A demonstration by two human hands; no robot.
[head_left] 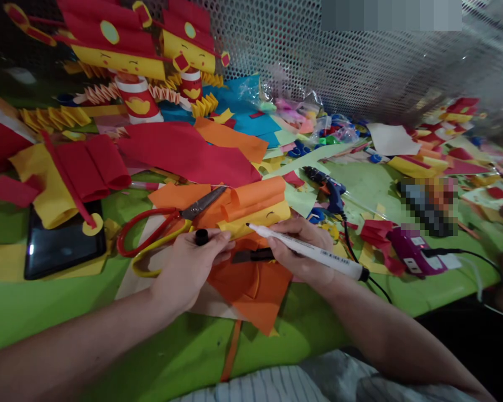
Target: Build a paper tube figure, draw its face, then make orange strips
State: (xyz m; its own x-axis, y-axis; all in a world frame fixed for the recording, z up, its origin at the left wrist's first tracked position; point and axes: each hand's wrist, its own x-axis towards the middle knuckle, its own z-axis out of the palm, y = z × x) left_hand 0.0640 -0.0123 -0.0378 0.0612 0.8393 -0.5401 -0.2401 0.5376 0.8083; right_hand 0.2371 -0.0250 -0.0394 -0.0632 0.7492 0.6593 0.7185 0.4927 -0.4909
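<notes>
left hand point(184, 265): fingers bent, black cap point(201, 237) between them
right hand point(312, 231): fingers closed round white marker point(322, 255)
yellow paper point(257, 216): near bench's point(8, 321) front edge, by marker tip point(248, 225)
drawing: seems under way; next line needs a steady hand

White marker point(310, 250), uncapped: slim barrel with small dark print along it, black rear end. You hold it aslant, dark tip up and to the left, rear end lower right. Its cap point(202, 237), a short black cylinder, is off; you hold that apart, just beyond the left end of the yellow band. Paper piece point(255, 203) between: orange section point(260, 191) on the far side, bent into rounded folds, yellow band point(257, 218) along the side near you, right end angled slightly away. One short, dark curved line near the band's right end. Marker tip at the band, left of that line; contact unclear.
</notes>
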